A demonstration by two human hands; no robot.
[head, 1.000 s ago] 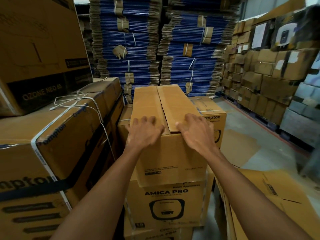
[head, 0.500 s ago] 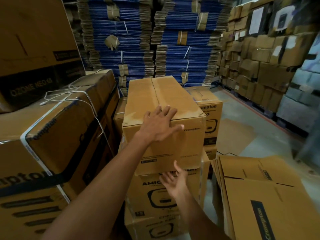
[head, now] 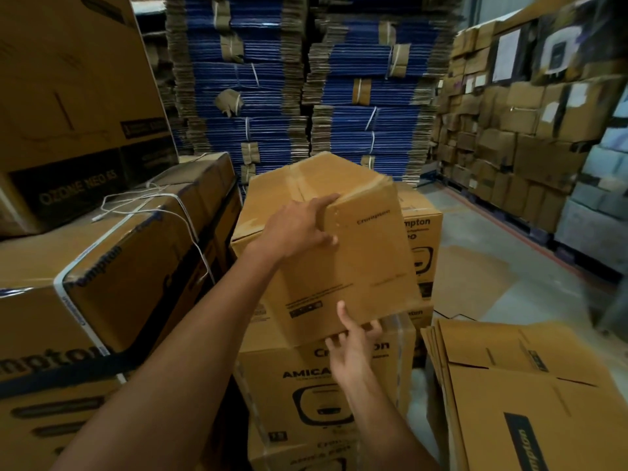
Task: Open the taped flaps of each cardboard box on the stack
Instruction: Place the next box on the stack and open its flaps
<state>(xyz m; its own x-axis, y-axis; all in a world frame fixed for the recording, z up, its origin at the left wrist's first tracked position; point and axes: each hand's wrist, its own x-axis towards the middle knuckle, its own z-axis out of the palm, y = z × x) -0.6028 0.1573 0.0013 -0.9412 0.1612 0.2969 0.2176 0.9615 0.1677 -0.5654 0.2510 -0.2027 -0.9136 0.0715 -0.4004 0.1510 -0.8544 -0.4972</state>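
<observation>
- Cardboard top box (head: 356,266): mid-scene, tilted, resting on AMICA stack (head: 272,385); flaps closed, tape on top seam.
- L hand (head: 295,229): grips top near edge, fingers over the top, thumb on front face.
- R hand (head: 350,345): fingers hooked under bottom edge, thumb on front face.
- Flat cartons (head: 526,385): piled near right.

Grey concrete floor (head: 530,266). On it: stack of printed cartons (head: 289,402), top carton (head: 356,266) tilted on the stack. Right of the stack, pile of flattened cartons (head: 509,385). Beyond the stack to the right, flat cardboard sheet (head: 472,277)
</observation>
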